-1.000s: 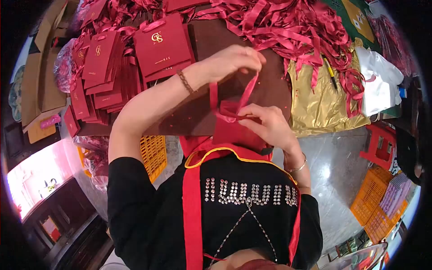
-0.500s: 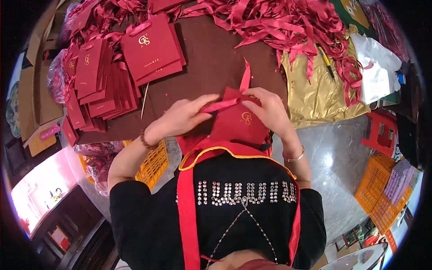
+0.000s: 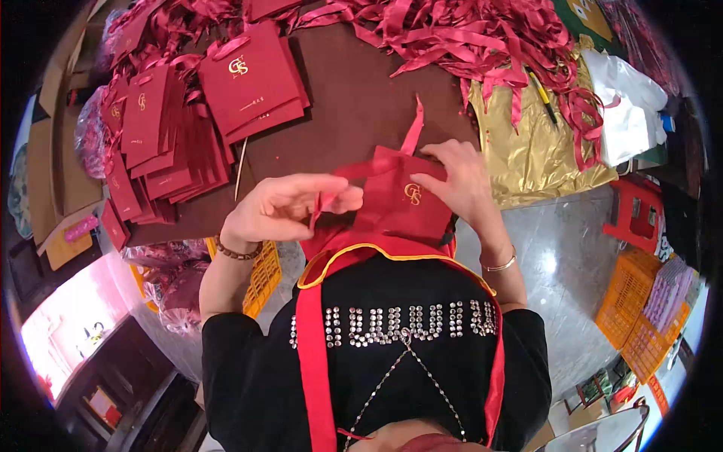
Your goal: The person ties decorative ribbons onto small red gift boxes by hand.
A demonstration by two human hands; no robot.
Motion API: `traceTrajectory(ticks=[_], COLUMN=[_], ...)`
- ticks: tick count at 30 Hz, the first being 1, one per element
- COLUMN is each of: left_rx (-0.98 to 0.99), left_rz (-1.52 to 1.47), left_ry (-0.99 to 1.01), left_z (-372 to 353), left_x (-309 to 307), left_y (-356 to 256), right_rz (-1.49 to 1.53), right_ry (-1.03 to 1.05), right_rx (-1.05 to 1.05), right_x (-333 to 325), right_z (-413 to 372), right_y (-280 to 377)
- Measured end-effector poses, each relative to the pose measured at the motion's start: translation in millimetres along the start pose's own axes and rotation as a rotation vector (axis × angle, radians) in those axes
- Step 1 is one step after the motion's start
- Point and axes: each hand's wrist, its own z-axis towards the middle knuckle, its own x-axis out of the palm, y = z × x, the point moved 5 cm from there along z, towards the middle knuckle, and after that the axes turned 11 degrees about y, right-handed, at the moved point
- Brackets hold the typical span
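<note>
The left hand (image 3: pixel 282 209) is half curled, its thumb and fingers closed on a ribbon (image 3: pixel 320 206); the right hand (image 3: pixel 465 183) is loosely bent around the upper right edge of a bag (image 3: pixel 398 202), thumb on the front by the gold lettering; the bag lies near the middle of the frame, above the yellow-edged apron (image 3: pixel 315 320); a ribbon tail (image 3: pixel 413 126) rises from its top; a blurred red band shows between the bag and the left hand.

Beyond them spreads the brown table (image 3: pixel 339 83); stacked bags (image 3: pixel 154 135) fill its upper left, larger bags (image 3: pixel 252 79) just beside them, a thin stick (image 3: pixel 241 169) below; a ribbon heap (image 3: pixel 482 38) covers the top right, partly over gold wrapping (image 3: pixel 512 166); a yellow-and-black pen (image 3: pixel 542 96) lies there, a white plastic bag (image 3: pixel 623 105) to its right; orange crates (image 3: pixel 636 316) stand at the lower right.
</note>
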Motion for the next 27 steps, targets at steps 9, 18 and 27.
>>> traceTrajectory(ticks=[9,18,27], left_rx=[-0.043,-0.187,0.034], left_rz=[1.299,1.334,0.626], left_ry=[-0.094,0.068,-0.391], left_z=[76.0,105.2,104.4], left_x=[3.2,-7.0,-42.9], left_y=[-8.8,69.0,54.8], right_rz=[0.205,0.387,0.664], right_ry=[-0.080,-0.079,0.066], right_rx=[0.027,0.037,0.158], right_x=[-0.3,0.6,15.5], right_z=[-35.6,-38.7,-37.9], right_y=[-15.2,-26.5,-43.4])
